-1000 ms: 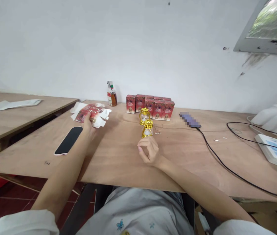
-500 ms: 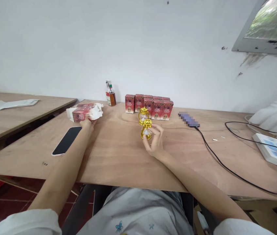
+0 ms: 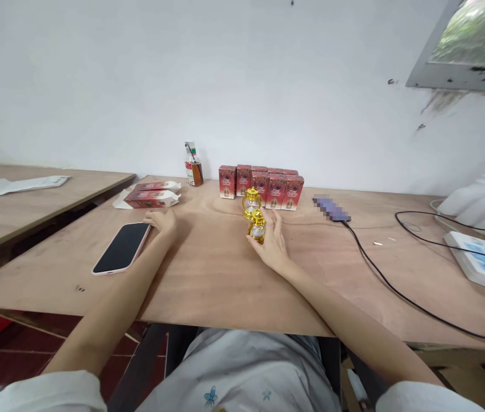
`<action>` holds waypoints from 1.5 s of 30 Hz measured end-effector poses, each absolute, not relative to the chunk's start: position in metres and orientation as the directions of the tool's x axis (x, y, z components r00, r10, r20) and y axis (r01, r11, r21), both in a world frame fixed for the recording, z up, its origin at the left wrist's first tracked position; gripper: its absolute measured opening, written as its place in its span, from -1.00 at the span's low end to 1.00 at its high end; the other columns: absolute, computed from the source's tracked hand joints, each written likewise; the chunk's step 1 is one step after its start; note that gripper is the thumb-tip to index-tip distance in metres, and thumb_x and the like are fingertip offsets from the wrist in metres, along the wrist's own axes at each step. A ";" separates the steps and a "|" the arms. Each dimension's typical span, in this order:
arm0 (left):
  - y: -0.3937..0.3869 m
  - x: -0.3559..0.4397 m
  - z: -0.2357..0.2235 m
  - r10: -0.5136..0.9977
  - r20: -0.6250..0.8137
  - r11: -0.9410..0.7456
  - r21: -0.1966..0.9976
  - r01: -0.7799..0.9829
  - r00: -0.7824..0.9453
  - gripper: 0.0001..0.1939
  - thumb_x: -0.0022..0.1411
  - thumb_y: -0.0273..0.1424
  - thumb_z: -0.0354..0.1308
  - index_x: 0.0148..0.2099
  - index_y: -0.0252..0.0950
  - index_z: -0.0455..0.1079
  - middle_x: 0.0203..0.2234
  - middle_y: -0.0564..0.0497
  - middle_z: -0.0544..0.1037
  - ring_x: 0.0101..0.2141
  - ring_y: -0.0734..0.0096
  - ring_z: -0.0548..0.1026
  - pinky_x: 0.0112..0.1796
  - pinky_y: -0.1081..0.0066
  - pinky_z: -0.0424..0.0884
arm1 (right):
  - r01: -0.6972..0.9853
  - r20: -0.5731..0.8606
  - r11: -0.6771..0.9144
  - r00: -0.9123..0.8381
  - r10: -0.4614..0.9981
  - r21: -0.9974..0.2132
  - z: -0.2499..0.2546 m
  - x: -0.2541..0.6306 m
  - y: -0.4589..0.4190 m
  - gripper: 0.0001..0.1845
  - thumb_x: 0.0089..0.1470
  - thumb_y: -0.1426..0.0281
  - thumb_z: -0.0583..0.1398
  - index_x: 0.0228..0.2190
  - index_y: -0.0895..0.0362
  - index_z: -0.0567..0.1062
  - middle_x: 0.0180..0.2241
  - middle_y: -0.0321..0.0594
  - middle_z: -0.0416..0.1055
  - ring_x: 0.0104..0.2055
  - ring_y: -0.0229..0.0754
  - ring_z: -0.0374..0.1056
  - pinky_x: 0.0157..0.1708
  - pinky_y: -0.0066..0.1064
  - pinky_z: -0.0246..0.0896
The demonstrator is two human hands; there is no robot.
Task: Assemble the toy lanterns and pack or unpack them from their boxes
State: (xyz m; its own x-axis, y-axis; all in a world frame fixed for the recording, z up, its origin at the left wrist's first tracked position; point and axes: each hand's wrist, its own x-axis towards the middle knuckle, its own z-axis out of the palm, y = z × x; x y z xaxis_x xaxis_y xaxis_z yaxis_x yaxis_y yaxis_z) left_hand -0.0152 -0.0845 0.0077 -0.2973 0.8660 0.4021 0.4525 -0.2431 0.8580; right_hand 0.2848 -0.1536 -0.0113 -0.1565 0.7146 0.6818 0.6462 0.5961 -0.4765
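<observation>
My right hand (image 3: 273, 243) has its thumb and fingers around a small gold lantern (image 3: 257, 228) standing on the table. Just behind it is a second gold lantern (image 3: 251, 203), upright, with clear sides. My left hand (image 3: 162, 222) rests on the wood beside the top corner of a dark-screened phone (image 3: 123, 247); its fingers are loosely bent and hold nothing. Beyond that hand lie flattened red-and-white cartons (image 3: 150, 198) with their end flaps sticking out. Several upright red boxes (image 3: 260, 186) stand grouped behind the lanterns.
A bottle of brown liquid (image 3: 194, 170) stands against the wall. On the right are a second phone (image 3: 332, 209) on a black cable (image 3: 380, 274), a white power strip (image 3: 476, 260) and stacked white items (image 3: 482, 200). White packaging (image 3: 23, 184) lies on the neighbouring table.
My left hand has let go of the red carton and drawn back to the right; the cartons now lie flat. My right hand stays at the front lantern, its fingers shifted slightly.
</observation>
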 end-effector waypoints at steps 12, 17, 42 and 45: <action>-0.128 0.090 -0.011 0.855 0.264 -0.360 0.921 0.145 0.447 -0.51 -0.03 -0.32 0.30 -0.03 -0.27 0.27 -0.13 -0.08 0.48 -0.08 0.22 0.43 -0.02 0.17 0.29 | 0.337 0.629 0.642 -0.162 0.760 -0.689 -0.014 0.281 -0.150 -0.30 -0.07 0.42 0.23 0.10 0.01 0.12 0.10 -0.09 0.19 0.09 -0.07 0.26 0.02 -0.14 0.28; -0.134 0.101 -0.013 0.871 0.289 -0.405 0.879 0.251 0.397 -0.51 -0.05 -0.21 0.32 -0.10 -0.29 0.29 -0.19 -0.03 0.47 -0.15 0.21 0.43 -0.07 0.17 0.31 | -0.005 0.544 0.549 -0.144 0.827 -0.836 -0.016 0.275 -0.152 -0.31 -0.07 0.31 0.24 0.05 0.01 0.05 0.13 -0.03 0.13 0.00 -0.15 0.35 -0.20 -0.29 0.42; -0.147 0.094 0.004 0.678 0.653 -0.566 0.170 0.806 0.338 -0.52 0.13 -0.07 0.15 -0.01 -0.28 0.36 -0.10 -0.22 0.46 -0.10 0.02 0.38 -0.14 0.19 0.11 | 0.464 0.686 0.642 -0.096 0.721 -0.610 -0.009 0.282 -0.155 -0.69 0.04 0.12 0.19 -0.52 0.10 0.44 -0.13 -0.13 0.15 -0.02 -0.09 0.21 0.04 -0.14 0.13; -0.144 0.089 0.008 0.676 0.673 -0.588 0.250 0.769 0.299 -0.56 0.10 -0.08 0.19 -0.09 -0.28 0.36 -0.20 -0.15 0.50 -0.15 0.08 0.42 -0.14 0.20 0.19 | 0.365 0.651 0.601 0.020 0.758 -0.711 -0.008 0.283 -0.149 -0.64 0.08 0.11 0.14 -0.54 0.11 0.40 -0.20 -0.15 0.18 -0.07 -0.15 0.25 -0.04 -0.26 0.19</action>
